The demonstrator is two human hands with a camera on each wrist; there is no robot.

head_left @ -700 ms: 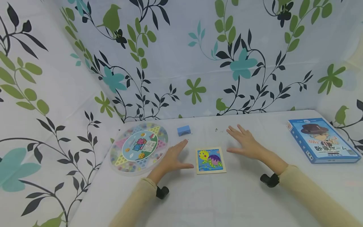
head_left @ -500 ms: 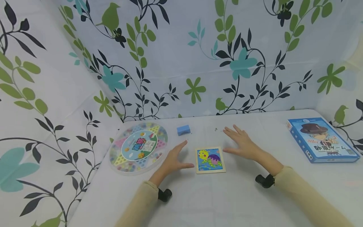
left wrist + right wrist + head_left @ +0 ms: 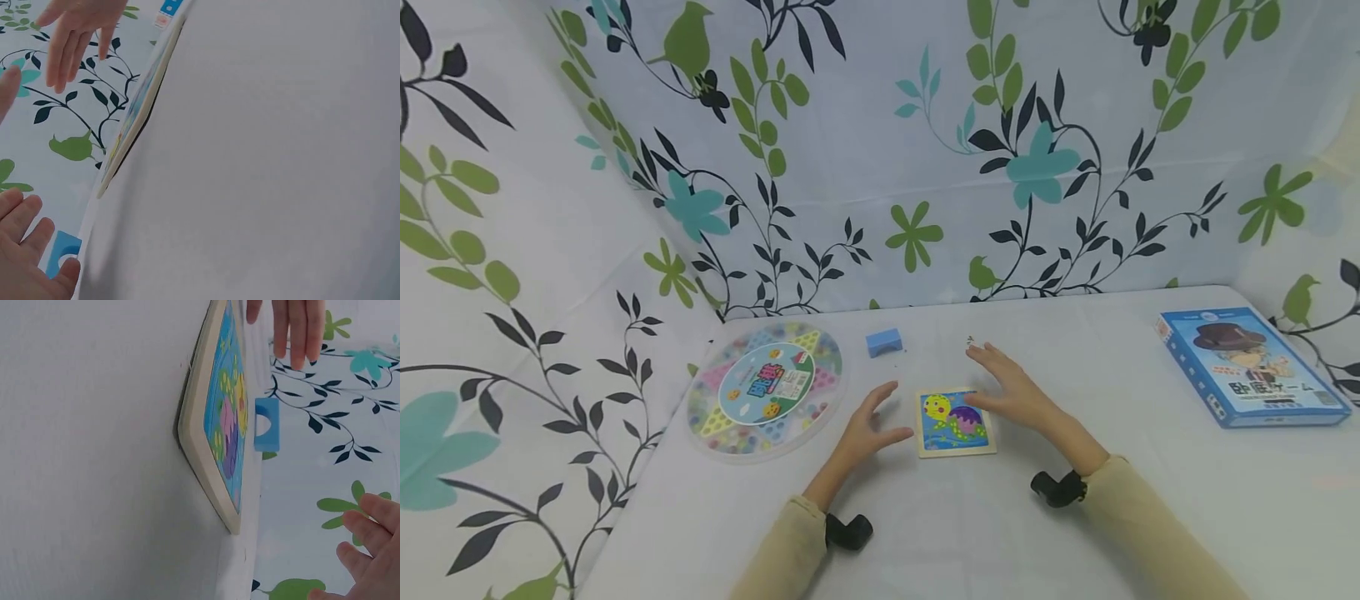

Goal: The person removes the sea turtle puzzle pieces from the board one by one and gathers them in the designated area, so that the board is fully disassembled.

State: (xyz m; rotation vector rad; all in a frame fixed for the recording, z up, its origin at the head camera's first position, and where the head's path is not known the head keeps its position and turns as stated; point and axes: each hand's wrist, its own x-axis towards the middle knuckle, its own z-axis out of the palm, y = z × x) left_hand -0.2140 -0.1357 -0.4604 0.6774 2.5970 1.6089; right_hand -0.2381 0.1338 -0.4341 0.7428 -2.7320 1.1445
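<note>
A small square picture puzzle (image 3: pixel 936 442) in a pale wooden frame lies on the white table, showing a yellow and purple turtle on blue. To its left is my left hand (image 3: pixel 861 433), fingers spread and thumb pointing at the frame. My right hand (image 3: pixel 1018 400) hovers at the puzzle's right side, its thumb overlapping the upper right corner in the head view. Both hands are raised and hold nothing. From the right wrist, the puzzle (image 3: pixel 228 419) appears flat on the cloth, with the left hand (image 3: pixel 299 325) beyond it.
Behind the puzzle stands a blue arch-shaped block (image 3: pixel 883 342). A round clear-lidded game case (image 3: pixel 707 417) lies to the left. At the far right is a blue game box (image 3: pixel 1262 400). Patterned cloth (image 3: pixel 835 167) hangs along the table's back edge.
My right hand has moved left and slightly down to the puzzle's edge. The left hand has shifted only a little, with its forearm coming rightward. The puzzle stays in place.
</note>
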